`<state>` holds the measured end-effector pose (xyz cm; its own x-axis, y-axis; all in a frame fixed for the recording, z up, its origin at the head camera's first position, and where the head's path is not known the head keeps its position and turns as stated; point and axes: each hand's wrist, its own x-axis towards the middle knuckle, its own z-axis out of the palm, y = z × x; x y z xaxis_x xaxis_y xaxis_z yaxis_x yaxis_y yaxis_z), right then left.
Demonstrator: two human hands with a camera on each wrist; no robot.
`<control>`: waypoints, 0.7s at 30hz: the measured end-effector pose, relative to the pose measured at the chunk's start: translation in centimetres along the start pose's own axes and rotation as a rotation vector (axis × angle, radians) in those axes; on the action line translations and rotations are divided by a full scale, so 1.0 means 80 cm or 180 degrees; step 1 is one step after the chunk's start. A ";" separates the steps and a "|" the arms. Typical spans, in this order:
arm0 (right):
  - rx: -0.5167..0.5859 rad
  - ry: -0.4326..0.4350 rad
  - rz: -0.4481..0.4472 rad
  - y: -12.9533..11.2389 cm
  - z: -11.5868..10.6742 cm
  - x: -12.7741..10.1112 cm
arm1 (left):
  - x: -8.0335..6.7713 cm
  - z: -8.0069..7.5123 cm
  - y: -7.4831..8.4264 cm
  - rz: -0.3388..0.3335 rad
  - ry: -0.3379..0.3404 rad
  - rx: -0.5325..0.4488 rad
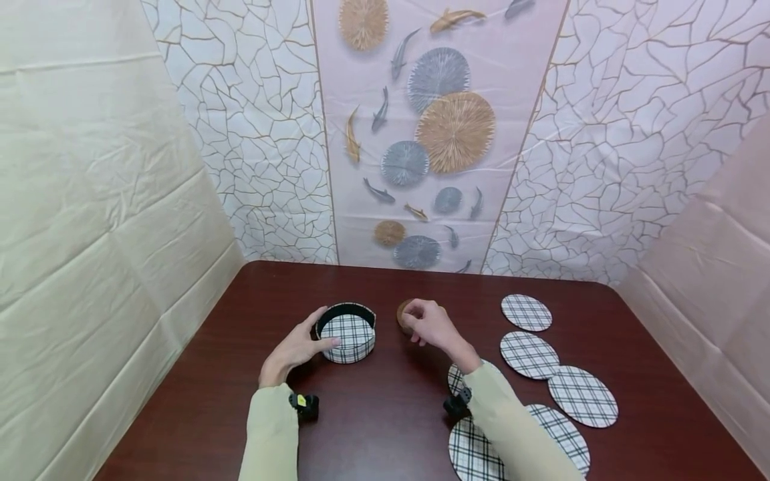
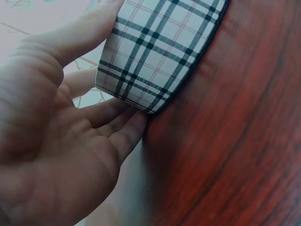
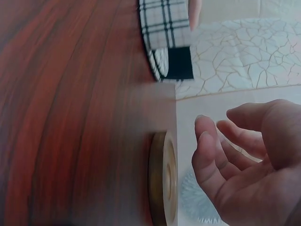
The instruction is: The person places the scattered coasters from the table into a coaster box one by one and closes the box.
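From the head camera we see our left hand (image 1: 296,347) cupping a round plaid box (image 1: 347,332) mid-table, fingers straight. At its 3 o'clock, our right hand (image 1: 428,323) hovers over a brown disc (image 1: 403,312). Plaid coasters (image 1: 529,355) lie farther right.

The left wrist view shows fingers (image 2: 123,127) pressed flat against the box wall (image 2: 155,52).

The right wrist view shows relaxed, spread fingers (image 3: 209,155) just clear of the disc (image 3: 163,179); bare table (image 3: 70,117) lies between disc and box.
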<state>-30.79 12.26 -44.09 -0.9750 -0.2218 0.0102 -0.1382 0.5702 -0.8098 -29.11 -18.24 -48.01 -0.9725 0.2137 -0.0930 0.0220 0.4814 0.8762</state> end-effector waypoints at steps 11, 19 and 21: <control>-0.0421 0.0030 -0.0072 0.026 -0.038 0.004 | 0.000 0.002 0.001 0.0010 0.0008 0.0007; -0.0729 0.0008 -0.0066 0.056 -0.075 0.003 | -0.001 0.001 -0.002 -0.0031 0.0008 -0.0030; -0.0803 0.0038 -0.0035 0.063 -0.086 0.001 | -0.001 0.001 -0.001 -0.0015 -0.0001 -0.0016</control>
<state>-32.76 20.54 -44.13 -0.9750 -0.2205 0.0263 -0.1862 0.7475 -0.6377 -29.00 -18.22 -48.15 -0.9725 0.2117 -0.0974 0.0161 0.4780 0.8782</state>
